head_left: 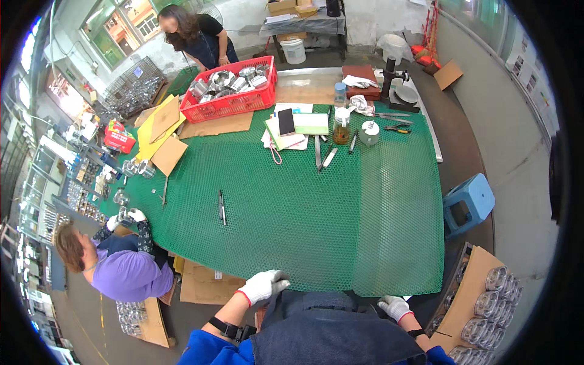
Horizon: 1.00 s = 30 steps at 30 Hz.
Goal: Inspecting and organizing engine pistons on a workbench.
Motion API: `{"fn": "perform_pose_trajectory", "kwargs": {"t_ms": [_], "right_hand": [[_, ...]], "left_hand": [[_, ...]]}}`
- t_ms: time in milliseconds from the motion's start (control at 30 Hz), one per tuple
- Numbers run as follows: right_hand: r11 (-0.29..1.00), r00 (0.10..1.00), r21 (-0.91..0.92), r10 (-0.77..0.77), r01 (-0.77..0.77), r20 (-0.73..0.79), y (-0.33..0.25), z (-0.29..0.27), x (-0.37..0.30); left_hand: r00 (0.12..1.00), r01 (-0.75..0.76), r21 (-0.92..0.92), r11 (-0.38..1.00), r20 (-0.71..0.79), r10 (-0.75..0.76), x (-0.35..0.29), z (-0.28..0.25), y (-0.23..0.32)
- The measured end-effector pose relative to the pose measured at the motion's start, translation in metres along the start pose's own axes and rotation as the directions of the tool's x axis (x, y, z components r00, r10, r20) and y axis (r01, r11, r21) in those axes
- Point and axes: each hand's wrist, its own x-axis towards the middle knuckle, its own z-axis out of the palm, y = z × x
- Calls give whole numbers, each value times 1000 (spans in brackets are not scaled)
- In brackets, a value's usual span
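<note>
My left hand (266,286), in a white glove with a red cuff, is at the near edge of the table, left of my dark apron (334,328). Its fingers point right, slightly bent and apart, with nothing visible in them. At the same edge, farther right, rests my right hand (396,308) in a matching glove. Its fingers look loosely extended and hold nothing I can see; a small white piece shows beside it. Green mesh matting (292,213) covers the table before both hands. Two slim pen-like tools (222,208) lie on it.
A red crate (228,106) of metal cups stands at the far side. A phone (286,122), papers, a jar (341,126) and pliers (398,128) lie nearby. Co-workers stand far left and sit at left. A blue stool (471,198) and glass jars on cardboard (468,292) are at right.
</note>
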Motion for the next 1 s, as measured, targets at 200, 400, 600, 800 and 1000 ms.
{"fn": "perform_pose_trajectory", "kwargs": {"t_ms": [200,400,600,800,1000], "right_hand": [[999,998,6,39,-39,52,28,7,-5],[996,997,84,-27,21,76,22,20,3],[992,989,66,97,-105,115,-5,2,-2],[982,989,-145,132,-120,74,-25,2,15],[994,998,-105,29,-23,56,-29,-12,23]], "left_hand": [[974,192,-43,980,132,-185,-23,6,44],[975,138,47,989,167,-144,-7,4,40],[991,17,41,999,135,-22,11,6,1],[977,87,93,992,187,-103,22,-7,-39],[990,53,55,997,126,-59,30,-15,-54]]}}
